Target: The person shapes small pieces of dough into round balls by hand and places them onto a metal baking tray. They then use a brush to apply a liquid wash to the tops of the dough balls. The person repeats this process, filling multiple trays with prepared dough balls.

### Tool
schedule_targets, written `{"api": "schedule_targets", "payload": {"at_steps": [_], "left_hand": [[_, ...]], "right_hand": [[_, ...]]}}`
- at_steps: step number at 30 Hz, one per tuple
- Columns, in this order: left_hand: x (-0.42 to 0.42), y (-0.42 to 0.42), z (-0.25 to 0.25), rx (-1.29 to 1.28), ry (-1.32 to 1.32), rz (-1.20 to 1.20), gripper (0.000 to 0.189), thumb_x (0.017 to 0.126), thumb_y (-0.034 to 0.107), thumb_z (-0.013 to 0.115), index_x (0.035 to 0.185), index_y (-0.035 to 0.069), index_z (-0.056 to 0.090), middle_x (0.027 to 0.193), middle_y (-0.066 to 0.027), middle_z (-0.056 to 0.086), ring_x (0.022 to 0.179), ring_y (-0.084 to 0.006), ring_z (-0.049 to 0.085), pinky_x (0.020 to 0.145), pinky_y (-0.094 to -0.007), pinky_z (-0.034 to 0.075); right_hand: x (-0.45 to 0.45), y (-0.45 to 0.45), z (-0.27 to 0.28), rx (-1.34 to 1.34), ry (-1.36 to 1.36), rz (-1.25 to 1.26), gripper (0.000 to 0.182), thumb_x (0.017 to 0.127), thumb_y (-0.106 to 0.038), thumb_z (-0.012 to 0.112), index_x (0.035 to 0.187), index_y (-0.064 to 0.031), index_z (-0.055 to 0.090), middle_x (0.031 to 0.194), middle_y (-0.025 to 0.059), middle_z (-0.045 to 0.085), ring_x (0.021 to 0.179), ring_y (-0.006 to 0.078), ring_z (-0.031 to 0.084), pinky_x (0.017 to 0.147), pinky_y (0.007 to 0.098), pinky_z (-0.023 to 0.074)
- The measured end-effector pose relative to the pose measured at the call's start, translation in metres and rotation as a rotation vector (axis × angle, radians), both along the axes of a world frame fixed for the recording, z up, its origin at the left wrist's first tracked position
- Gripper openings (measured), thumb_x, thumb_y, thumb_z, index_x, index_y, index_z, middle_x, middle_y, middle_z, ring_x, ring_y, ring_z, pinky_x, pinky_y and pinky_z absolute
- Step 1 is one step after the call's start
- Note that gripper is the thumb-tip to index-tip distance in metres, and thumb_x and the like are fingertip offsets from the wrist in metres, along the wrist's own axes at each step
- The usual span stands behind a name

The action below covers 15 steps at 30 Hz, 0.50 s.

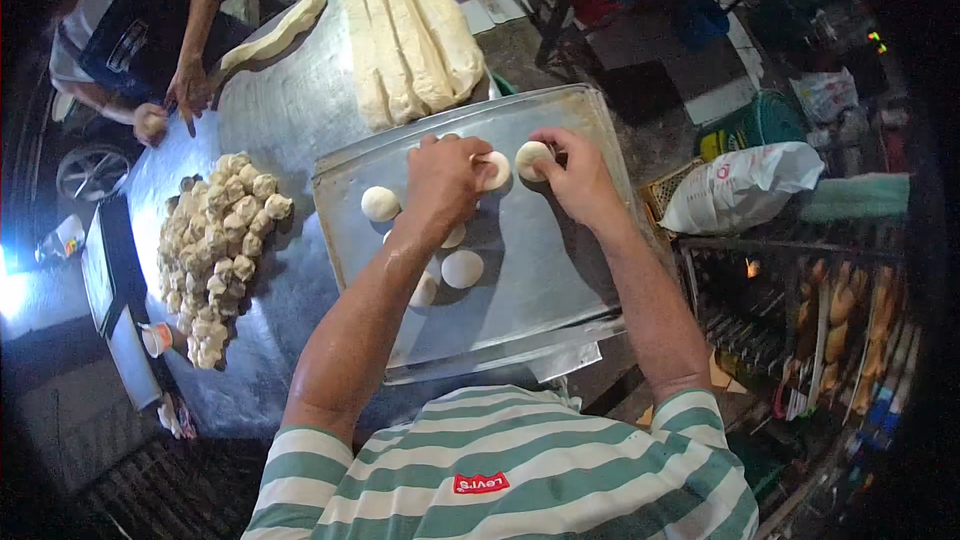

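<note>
Over a metal baking tray [555,262], my left hand [450,169] holds a round dough ball [495,171] between thumb and fingers. Beside it, my right hand [566,165] grips another dough ball [533,161] at the tray's far side. Several smooth dough balls lie on the tray, among them one at the left [380,204] and one nearer me [462,269]; my left forearm partly hides others. Whether the two held balls touch the tray cannot be told.
A heap of small dough pieces [217,232] lies on the metal table [277,337]. Beyond the tray are thick dough strips [409,45] and a dough rope [274,37]. A co-worker's hand [187,90] is at the far left. A filled plastic bag [739,187] sits right, above a rack of breads [840,315].
</note>
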<state>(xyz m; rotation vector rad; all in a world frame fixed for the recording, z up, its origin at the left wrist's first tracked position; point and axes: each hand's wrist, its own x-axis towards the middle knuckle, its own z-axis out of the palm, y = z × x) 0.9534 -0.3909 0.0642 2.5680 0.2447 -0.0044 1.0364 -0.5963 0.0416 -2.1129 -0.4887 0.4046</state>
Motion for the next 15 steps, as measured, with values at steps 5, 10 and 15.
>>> {"api": "schedule_targets", "payload": {"at_steps": [5,10,15], "left_hand": [[-0.013,0.006,-0.012,-0.029,-0.387,0.072,0.029,0.084,0.023,0.082,0.111,0.014,0.080,0.109,-0.0126,0.074,0.109,-0.0371,0.064,0.097,-0.0493,0.048],[-0.097,0.118,-0.022,-0.032,-0.410,0.445,0.038,0.084,0.022,0.082,0.121,0.015,0.075,0.115,-0.0128,0.069,0.111,-0.0347,0.062,0.098,-0.0478,0.049],[-0.182,0.240,-0.050,0.468,-0.111,0.554,0.039,0.087,0.027,0.080,0.125,0.019,0.073,0.116,-0.0121,0.068,0.117,-0.0329,0.059,0.104,-0.0508,0.044]], "right_hand": [[-0.003,0.009,-0.003,-0.071,-0.204,0.036,0.033,0.093,-0.007,0.072,0.126,-0.0062,0.068,0.126,0.0189,0.063,0.123,0.0362,0.061,0.104,0.0460,0.0487],[-0.038,0.036,0.045,0.034,-0.341,-0.208,0.031,0.094,-0.003,0.070,0.125,-0.0071,0.068,0.114,0.0129,0.065,0.103,0.0237,0.064,0.087,0.0376,0.0534],[-0.126,0.141,0.037,0.250,-0.130,0.051,0.029,0.096,-0.002,0.068,0.125,-0.0061,0.070,0.099,0.0096,0.069,0.085,0.0211,0.066,0.076,0.0348,0.0547]]}}
